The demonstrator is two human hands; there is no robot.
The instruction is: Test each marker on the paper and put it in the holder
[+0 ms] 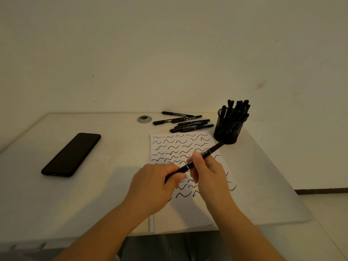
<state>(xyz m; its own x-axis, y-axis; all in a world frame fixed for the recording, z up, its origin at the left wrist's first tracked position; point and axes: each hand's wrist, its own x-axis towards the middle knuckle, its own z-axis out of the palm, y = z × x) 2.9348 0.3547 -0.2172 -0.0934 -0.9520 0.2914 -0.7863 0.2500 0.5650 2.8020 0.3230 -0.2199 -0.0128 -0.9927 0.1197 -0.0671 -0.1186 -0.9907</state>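
Note:
Both my hands hold one black marker (pixel 212 150) slanted above the white paper (pixel 188 210), its far end pointing toward the holder. My left hand (pixel 156 185) grips the near end, which its fingers hide. My right hand (pixel 205 170) pinches the marker's middle. Rows of black squiggles cover the paper's upper part. The black mesh holder (pixel 228 129), at the paper's far right corner, stands full of several black markers. Several more black markers (pixel 185 121) lie loose on the table behind the paper.
A black phone (pixel 72 154) lies face up on the left of the white table (pixel 56 194). A round metal cable grommet (pixel 144 119) sits near the back edge. A wall rises right behind the table. The table's right edge drops to the floor.

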